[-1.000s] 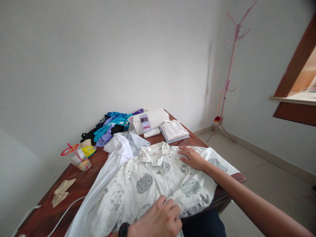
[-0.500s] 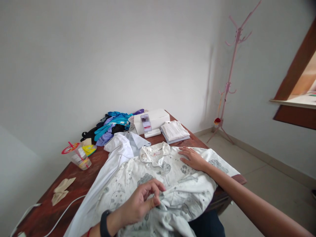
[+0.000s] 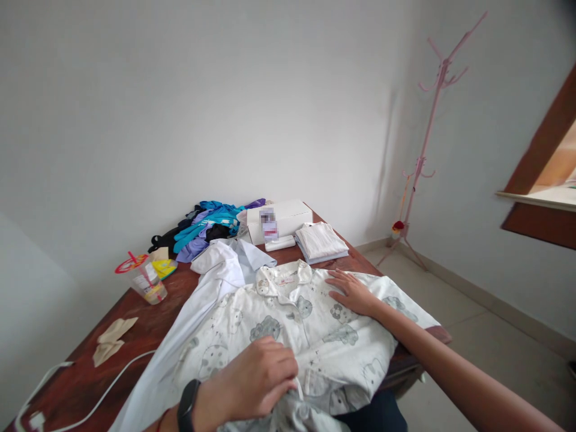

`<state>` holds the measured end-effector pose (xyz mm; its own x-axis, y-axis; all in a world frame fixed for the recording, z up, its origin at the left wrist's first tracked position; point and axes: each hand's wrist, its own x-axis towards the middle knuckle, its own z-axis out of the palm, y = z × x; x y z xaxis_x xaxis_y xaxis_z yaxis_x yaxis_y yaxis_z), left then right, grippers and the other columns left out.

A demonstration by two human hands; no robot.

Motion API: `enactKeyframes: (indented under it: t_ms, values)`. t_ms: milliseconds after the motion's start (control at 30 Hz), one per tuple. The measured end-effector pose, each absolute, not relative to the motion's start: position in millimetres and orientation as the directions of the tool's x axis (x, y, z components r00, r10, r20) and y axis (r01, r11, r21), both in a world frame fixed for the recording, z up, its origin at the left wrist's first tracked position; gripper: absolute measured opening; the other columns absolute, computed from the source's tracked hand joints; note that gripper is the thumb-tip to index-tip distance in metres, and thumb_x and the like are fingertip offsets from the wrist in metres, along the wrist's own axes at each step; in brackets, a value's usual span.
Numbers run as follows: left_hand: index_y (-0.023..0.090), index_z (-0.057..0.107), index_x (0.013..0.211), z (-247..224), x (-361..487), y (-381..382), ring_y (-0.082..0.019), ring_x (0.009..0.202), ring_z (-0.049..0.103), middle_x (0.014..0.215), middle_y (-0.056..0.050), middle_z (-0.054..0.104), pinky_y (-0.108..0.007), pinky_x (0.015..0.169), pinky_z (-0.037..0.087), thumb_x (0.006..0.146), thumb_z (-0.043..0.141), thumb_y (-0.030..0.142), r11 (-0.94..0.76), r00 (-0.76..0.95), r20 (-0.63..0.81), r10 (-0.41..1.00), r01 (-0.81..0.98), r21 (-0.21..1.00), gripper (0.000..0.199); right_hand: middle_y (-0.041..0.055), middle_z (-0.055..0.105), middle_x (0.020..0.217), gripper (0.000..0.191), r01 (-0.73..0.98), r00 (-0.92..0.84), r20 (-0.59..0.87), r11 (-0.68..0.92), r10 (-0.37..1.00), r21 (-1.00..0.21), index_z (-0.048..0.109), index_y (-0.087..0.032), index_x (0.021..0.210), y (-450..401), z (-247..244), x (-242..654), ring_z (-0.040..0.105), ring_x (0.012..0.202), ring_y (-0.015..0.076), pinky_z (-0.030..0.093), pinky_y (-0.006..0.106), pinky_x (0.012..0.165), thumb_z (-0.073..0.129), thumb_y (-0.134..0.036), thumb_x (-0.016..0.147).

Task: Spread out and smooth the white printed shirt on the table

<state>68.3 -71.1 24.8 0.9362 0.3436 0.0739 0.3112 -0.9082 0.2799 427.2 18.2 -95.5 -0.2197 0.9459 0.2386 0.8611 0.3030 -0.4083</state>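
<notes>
A white shirt with grey animal and cloud prints (image 3: 315,318) lies spread on the dark red wooden table (image 3: 148,324), its collar toward the wall and its lower part bunched at the near edge. My left hand (image 3: 263,375), with a black band on the wrist, is closed on the shirt's front near the bottom. Its fingertips are partly hidden by the hand itself. Flat on the shirt's right shoulder area rests my right hand (image 3: 351,292), fingers spread.
White garments (image 3: 216,270) lie beside the shirt. Behind are a heap of clothes (image 3: 211,222), a white box (image 3: 288,216) and folded clothes (image 3: 321,243). A plastic cup (image 3: 148,282), beige cloth (image 3: 112,342) and white cable (image 3: 110,387) are left. A pink coat rack (image 3: 427,132) stands right.
My left hand has closed more on the shirt front and moved slightly down, its back now turned up. The lower right cloth lies flatter. My right hand stays on the shoulder area.
</notes>
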Motion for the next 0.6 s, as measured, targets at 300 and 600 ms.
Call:
enactKeyframes:
  t_ms: [300,600]
  values:
    - [0.021,0.048,0.144,3.5,110.7,-91.8,-0.024,0.059,0.067,0.075,-0.006,0.074,-0.034,0.056,0.042,0.099,0.059,0.048,-0.926,0.936,-0.126,0.329,0.293,-0.236,0.054,0.0095,0.048,0.158,0.051,0.861,-0.223,0.241,0.307,0.945,-0.405,0.064,-0.023,0.139,20.6,-99.7,428.3,0.034,0.150,0.0330,0.025,0.053,0.123,0.051,-0.050,0.097]
    - [0.013,0.064,0.091,-35.3,150.4,-98.1,-0.022,0.056,0.064,0.067,-0.007,0.068,-0.031,0.049,0.034,0.089,0.072,0.024,-0.899,0.934,-0.036,0.357,0.333,-0.285,0.013,0.0106,0.051,0.155,0.050,0.849,-0.218,0.275,0.321,0.937,-0.420,0.066,-0.021,0.136,19.7,-100.4,429.9,0.038,0.149,0.0335,0.029,0.053,0.122,0.053,-0.049,0.097]
